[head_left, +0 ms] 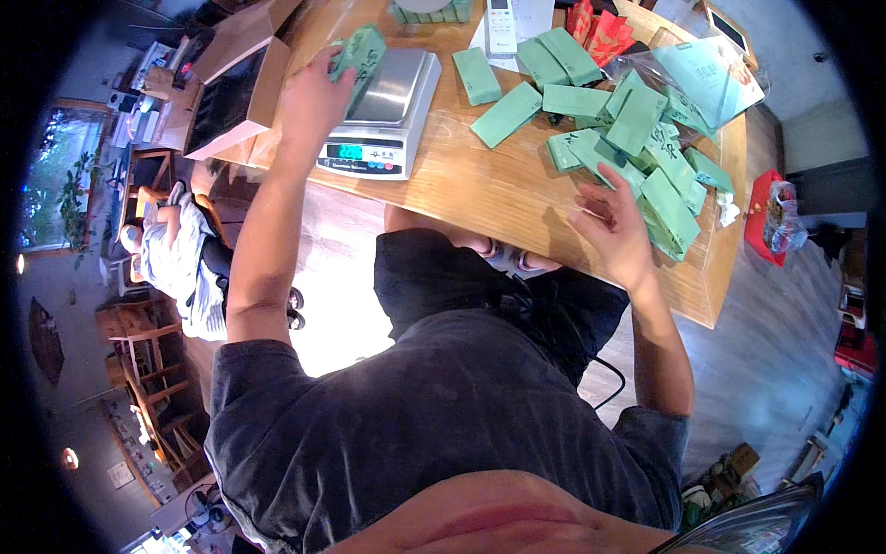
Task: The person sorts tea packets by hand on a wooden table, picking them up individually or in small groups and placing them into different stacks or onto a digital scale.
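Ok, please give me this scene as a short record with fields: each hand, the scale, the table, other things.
left hand: holds a green packet over the scale
right hand: open, fingers resting on the packet pile
scale: steel pan bare, display lit
table: wood, with many flat green packets spread at the right
cardboard box: open, left of the scale
clear bag: at the far right, a green sheet inside
red packets: at the far edge

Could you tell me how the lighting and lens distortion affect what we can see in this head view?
Head view: the fisheye bends the wooden table edge and leaves black corners; glare whitens the floor below the left hand, which holds a green packet over the scale; the right hand by the packet pile is evenly lit.
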`<state>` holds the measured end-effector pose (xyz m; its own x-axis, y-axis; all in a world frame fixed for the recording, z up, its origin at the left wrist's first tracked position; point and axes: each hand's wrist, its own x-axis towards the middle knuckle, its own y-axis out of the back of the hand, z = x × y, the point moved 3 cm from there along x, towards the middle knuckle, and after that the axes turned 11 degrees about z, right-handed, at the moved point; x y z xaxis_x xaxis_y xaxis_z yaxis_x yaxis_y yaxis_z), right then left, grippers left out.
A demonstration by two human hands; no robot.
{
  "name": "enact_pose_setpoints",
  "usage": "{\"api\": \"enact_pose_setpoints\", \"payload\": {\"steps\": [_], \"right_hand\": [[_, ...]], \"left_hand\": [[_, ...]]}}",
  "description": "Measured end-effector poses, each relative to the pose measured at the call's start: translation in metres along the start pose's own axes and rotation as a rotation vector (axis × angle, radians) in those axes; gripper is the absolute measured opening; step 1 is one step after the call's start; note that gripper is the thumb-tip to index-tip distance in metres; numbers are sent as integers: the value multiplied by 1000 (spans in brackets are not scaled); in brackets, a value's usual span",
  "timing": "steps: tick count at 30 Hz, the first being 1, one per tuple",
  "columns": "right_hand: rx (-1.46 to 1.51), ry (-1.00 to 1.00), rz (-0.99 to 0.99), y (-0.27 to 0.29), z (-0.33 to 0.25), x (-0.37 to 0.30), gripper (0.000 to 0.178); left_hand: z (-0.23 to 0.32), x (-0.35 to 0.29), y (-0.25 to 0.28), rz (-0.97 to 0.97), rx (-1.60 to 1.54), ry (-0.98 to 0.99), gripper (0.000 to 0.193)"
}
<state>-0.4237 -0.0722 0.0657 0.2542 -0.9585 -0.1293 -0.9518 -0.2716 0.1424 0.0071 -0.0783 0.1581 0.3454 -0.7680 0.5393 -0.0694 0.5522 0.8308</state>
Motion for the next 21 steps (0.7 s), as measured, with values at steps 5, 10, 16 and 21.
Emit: {"api": "enact_pose_setpoints", "payload": {"steps": [5,10,16,21], "right_hand": [[-32,57,90,27,18,-15,77],[-38,31,119,40,29,-28,72],[-105,37,130,46,34,-32,63],[-133,81,164,53,42,-33,55]], "left_hand": [[-28,13,-29,-26,102,7,46],[-10,11,-30,-12,172,-52,44],[-14,10,-38,17,283,-197,44],[16,-3,-25,152,172,-284,44]]}}
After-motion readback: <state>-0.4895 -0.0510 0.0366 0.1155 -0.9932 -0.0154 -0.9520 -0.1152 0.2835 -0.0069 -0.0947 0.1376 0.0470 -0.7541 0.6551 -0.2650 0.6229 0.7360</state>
